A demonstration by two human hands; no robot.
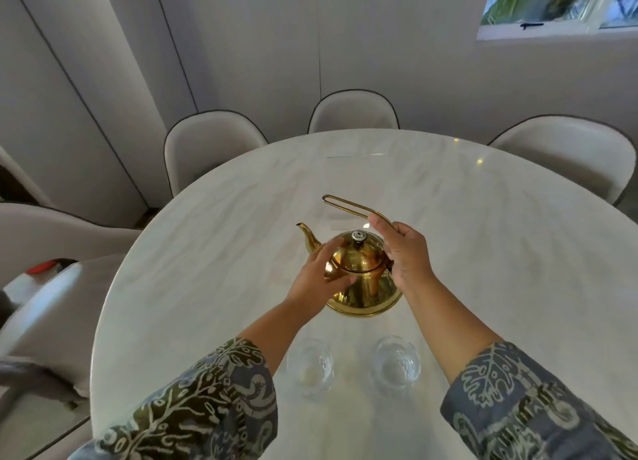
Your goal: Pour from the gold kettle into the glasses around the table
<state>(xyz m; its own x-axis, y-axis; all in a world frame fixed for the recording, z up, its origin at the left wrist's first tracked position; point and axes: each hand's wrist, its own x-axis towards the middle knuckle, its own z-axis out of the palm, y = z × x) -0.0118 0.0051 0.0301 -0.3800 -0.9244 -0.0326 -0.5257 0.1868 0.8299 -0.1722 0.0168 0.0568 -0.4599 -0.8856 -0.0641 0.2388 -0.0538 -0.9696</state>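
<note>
The gold kettle (364, 280) stands on the white marble table (207, 252), its spout pointing left and away, its lid with a silver knob in place. My right hand (405, 252) is closed on the kettle's wire handle, which is swung up and sticks out to the far left. My left hand (321, 276) rests with spread fingers against the kettle's left side near the spout base. Two clear glasses stand near me: the left glass (310, 366) partly under my left forearm, the right glass (395, 361) between my arms.
Cream upholstered chairs ring the round table: one at far left (203, 149), one at the far middle (354, 112), one at far right (566, 149), more at the left edge. A window sits high at the right.
</note>
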